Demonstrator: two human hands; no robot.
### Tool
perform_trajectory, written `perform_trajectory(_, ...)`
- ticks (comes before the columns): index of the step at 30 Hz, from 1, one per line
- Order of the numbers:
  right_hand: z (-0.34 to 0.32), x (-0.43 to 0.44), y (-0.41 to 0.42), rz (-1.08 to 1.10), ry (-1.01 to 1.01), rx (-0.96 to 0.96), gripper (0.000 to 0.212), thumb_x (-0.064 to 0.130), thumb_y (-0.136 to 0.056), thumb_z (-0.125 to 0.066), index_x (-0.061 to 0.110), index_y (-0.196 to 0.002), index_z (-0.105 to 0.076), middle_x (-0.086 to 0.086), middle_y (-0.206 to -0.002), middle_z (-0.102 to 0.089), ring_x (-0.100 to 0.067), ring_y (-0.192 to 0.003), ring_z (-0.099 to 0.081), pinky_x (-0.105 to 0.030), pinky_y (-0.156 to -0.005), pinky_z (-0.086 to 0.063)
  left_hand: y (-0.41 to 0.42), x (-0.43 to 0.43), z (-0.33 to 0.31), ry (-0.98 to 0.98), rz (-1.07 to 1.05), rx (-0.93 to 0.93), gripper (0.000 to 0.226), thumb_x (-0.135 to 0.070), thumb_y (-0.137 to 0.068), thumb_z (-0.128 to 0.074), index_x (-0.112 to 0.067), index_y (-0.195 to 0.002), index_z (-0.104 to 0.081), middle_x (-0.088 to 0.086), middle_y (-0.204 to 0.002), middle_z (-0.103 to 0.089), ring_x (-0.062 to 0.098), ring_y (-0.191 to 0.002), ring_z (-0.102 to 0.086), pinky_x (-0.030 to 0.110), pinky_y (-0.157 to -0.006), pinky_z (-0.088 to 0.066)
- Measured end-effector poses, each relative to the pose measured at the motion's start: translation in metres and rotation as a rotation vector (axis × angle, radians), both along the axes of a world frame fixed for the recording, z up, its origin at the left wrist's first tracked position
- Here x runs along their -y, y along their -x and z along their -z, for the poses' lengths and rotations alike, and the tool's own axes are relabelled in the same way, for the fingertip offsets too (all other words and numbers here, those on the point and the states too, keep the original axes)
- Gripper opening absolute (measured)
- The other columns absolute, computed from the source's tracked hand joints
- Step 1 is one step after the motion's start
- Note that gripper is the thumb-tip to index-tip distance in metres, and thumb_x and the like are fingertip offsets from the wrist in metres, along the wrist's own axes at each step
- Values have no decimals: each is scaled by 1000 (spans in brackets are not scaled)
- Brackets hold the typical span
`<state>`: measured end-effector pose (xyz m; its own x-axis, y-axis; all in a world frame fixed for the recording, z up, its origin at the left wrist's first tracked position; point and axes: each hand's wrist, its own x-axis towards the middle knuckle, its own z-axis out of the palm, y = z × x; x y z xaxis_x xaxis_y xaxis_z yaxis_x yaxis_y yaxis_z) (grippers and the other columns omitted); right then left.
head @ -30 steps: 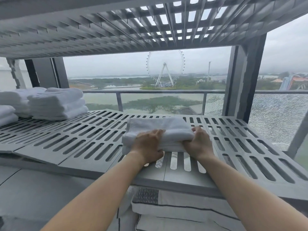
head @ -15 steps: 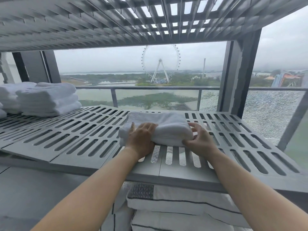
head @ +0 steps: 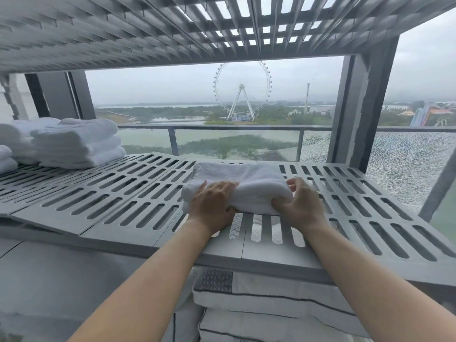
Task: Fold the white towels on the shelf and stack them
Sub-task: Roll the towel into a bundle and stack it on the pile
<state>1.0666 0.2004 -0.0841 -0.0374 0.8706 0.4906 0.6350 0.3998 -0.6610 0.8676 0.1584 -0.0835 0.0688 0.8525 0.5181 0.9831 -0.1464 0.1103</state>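
A slotted grey shelf (head: 111, 201) spans the frame from 9 to 3 o'clock beneath a matching upper deck (head: 148, 28) at 12 o'clock. The window behind looks out on water, trees and a Ferris wheel (head: 243, 90) under a grey sky. Quilted white bedding (head: 259, 299) with dark piping lies below the shelf at 6 o'clock. At 9 o'clock, at the shelf's far left, stands a stack of folded white towels (head: 76, 141), with more folded towels just beside it at the frame's edge. A single folded white towel (head: 246, 178) lies flat at the centre of the shelf, near the front edge and well apart from the stack. Two bare forearms reach in from 6 o'clock. The left hand (head: 212, 206) holds the towel's near left corner, fingers laid on top and thumb tucked at the front fold. The right hand (head: 299, 206) grips the towel's right end, at 3 o'clock of the cloth, fingers curled over the top and thumb pressed into the near edge.
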Motion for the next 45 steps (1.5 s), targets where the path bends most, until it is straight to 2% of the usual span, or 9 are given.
perform_trajectory(9, -2, -2, 2, 74, -77, 167, 38, 7, -74, -56, 12, -111, -47, -12, -101, -59, -26, -82, -52, -29, -64, -36, 2, -2, 2, 7, -70, -69, 49, -18, -89, -49, -30, -136, -40, -5, -125, -59, 21, -108, -58, 36, -87, -48)
perform_trajectory(15, -7, 7, 0, 60, -144, 459, 50, 22, -80, -56, 17, -128, -43, -6, -130, -45, -26, -116, -46, -36, -84, -42, 2, -3, 1, -31, -4, -55, 54, -16, -85, -50, -26, -137, -40, -4, -135, -51, 21, -121, -48, 35, -104, -34)
perform_trajectory(18, -13, 6, 11, -223, -224, 718, 70, 37, -78, -60, 20, -141, -33, -1, -146, -34, -23, -134, -32, -40, -114, -18, 1, -4, -1, -42, -4, -107, 57, -15, -85, -50, -26, -140, -35, -3, -140, -44, 20, -131, -38, 40, -115, -17)
perform_trajectory(21, -17, 0, 24, -232, -158, 861, 79, 41, -76, -60, 22, -144, -24, 4, -148, -33, -18, -137, -27, -44, -116, -12, -1, -6, -6, -2, 17, -182, 62, -10, -86, -48, -27, -143, -28, -4, -145, -38, 19, -135, -32, 45, -116, -11)
perform_trajectory(26, -23, 0, 38, -105, -82, 871, 65, 21, -79, -56, 25, -138, -30, 6, -138, -43, -18, -130, -35, -48, -102, -32, 10, -16, -15, 132, -64, -315, 77, -12, -83, -57, -34, -144, -15, -3, -148, -30, 23, -139, -24, 57, -112, -11)
perform_trajectory(32, -17, 1, 33, -75, -107, 834, 60, 14, -82, -49, 25, -139, -34, 9, -143, -43, -14, -133, -36, -42, -109, -28, 17, -22, -6, 222, -2, -297, 79, 1, -81, -51, -31, -142, -12, 3, -131, -44, 27, -113, -49, 43, -93, -48)
perform_trajectory(36, -32, 6, 37, -145, -21, 738, 63, 27, -76, -41, 25, -139, -39, 2, -142, -47, -18, -130, -41, -46, -115, -17, 18, -15, -24, 313, 58, -233, 70, -18, -82, -48, -28, -145, -20, 1, -140, -42, 25, -123, -45, 42, -101, -40)
perform_trajectory(40, -55, -9, 47, -186, 67, 554, 50, 30, -85, -34, 22, -131, -52, -5, -140, -50, -24, -129, -44, -36, -108, -33, 14, -29, -43, 409, 128, -47, 63, -40, -84, -24, -19, -142, -35, 5, -148, -38, 22, -133, -37, 41, -108, -32)
perform_trajectory(45, -67, -52, 59, -173, 150, 611, 43, 19, -93, -35, 17, -135, -47, -7, -145, -42, -24, -132, -39, -31, -107, -30, 8, -73, -46, 519, 169, 104, 48, -25, -98, -25, -20, -145, -31, 2, -154, -26, 20, -141, -25, 39, -116, -18)
